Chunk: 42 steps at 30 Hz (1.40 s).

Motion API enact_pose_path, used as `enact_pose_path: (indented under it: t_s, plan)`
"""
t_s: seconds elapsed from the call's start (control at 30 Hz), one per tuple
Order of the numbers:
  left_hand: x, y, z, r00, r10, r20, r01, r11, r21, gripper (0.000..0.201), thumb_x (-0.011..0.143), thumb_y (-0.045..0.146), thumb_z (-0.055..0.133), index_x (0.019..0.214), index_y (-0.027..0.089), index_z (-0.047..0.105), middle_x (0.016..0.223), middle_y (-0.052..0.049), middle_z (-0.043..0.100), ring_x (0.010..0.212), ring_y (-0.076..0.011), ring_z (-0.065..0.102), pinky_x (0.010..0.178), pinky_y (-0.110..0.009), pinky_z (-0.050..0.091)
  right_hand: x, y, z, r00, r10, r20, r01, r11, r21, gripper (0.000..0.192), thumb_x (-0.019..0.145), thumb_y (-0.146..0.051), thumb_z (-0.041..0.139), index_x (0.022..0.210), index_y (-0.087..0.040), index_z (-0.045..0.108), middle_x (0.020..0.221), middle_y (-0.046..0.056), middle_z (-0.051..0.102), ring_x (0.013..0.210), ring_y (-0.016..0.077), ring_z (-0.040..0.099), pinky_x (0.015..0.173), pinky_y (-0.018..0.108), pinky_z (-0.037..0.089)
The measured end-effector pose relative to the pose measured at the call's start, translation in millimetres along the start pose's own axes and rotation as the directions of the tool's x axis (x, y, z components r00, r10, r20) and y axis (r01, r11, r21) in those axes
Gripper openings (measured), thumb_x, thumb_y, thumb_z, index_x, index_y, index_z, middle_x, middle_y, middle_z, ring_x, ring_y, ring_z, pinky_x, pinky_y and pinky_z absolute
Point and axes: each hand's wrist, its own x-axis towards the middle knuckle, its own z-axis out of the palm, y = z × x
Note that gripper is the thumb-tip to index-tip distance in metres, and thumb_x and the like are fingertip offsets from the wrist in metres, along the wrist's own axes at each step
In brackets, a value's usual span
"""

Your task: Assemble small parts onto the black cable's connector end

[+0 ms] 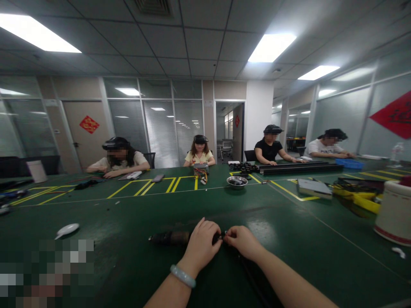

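My left hand (201, 244) wraps around a dark cylindrical tool (169, 237) that lies on the green table (128, 214) and sticks out to the left. A pale green bangle (183, 276) sits on that wrist. My right hand (242, 241) pinches a small part (224, 235) at the tool's right end, where both hands meet. A black cable (248, 276) runs back from there under my right forearm. What the fingertips hold is too small to make out.
A metal bowl (236, 182) stands mid-table. A white spoon-like item (66, 230) lies left, a white bucket (394, 211) right, with a grey box (314, 188) and yellow parts (359, 197). Several people sit at the far side with long black rails (298, 167).
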Motion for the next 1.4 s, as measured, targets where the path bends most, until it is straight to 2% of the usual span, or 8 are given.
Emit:
enact_pose_path:
  t_s: [0.13,0.27,0.53,0.77,1.17,1.4]
  plan:
    - [0.7,0.6,-0.3,1.0,-0.017,0.01,0.017,1.0,0.009,0.007,0.082,0.021,0.058,0.088,0.023,0.057,0.1,0.001,0.062,0.099,-0.018,0.057,0.113,-0.047,0.025,-0.6,-1.7,-0.4,1.0,0.006,-0.004,-0.006,1.0,-0.011,0.014,0.08,-0.027,0.062,0.079,-0.016,0.071,0.068,0.002,0.069,0.058,0.0119,0.059,0.052,0.02,0.037]
    - [1.2,0.0,0.8,0.999,0.023,0.039,-0.023,1.0,0.0,0.013,0.082,0.015,0.056,0.09,0.025,0.058,0.101,0.002,0.062,0.103,-0.0167,0.056,0.114,-0.045,0.022,-1.0,-3.0,-0.8,1.0,-0.009,-0.026,0.008,1.0,-0.029,0.014,0.08,-0.027,0.062,0.077,-0.016,0.071,0.068,0.001,0.069,0.06,0.0123,0.059,0.052,0.02,0.037]
    - [1.4,1.0,-0.6,1.0,-0.009,0.008,0.009,1.0,0.005,0.01,0.08,0.019,0.059,0.089,0.024,0.058,0.097,0.001,0.063,0.098,-0.0178,0.057,0.113,-0.046,0.025,0.7,-0.3,0.0,1.0,-0.016,-0.019,0.015,0.999,-0.048,0.014,0.079,-0.026,0.063,0.079,-0.016,0.072,0.069,0.001,0.069,0.061,0.0123,0.059,0.053,0.02,0.037]
    - [1.0,0.3,1.8,0.999,0.03,0.027,-0.029,1.0,-0.008,0.015,0.082,0.013,0.054,0.09,0.024,0.059,0.101,0.001,0.063,0.103,-0.0173,0.056,0.114,-0.046,0.025,1.4,1.7,1.8,0.999,-0.017,-0.027,0.016,0.999,-0.042,0.015,0.08,-0.027,0.062,0.077,-0.016,0.071,0.068,0.001,0.069,0.06,0.0118,0.059,0.052,0.019,0.036]
    - [0.2,-2.9,3.3,0.997,-0.034,0.067,0.035,0.999,-0.018,0.009,0.084,0.02,0.057,0.092,0.024,0.058,0.097,0.002,0.062,0.097,-0.0167,0.058,0.11,-0.046,0.028,-1.7,-2.2,-1.4,1.0,-0.017,-0.012,0.017,0.999,-0.045,0.015,0.08,-0.028,0.062,0.079,-0.017,0.072,0.07,0.001,0.07,0.061,0.0125,0.06,0.053,0.02,0.037]
    - [0.0,-2.8,2.6,0.998,-0.035,0.052,0.037,0.998,-0.042,0.015,0.082,0.019,0.058,0.095,0.025,0.058,0.099,0.001,0.063,0.098,-0.0179,0.058,0.11,-0.046,0.029,-0.4,-1.6,-0.5,1.0,-0.008,0.004,0.008,1.0,-0.02,0.014,0.081,-0.027,0.061,0.079,-0.017,0.071,0.068,0.001,0.069,0.056,0.0115,0.059,0.053,0.02,0.038]
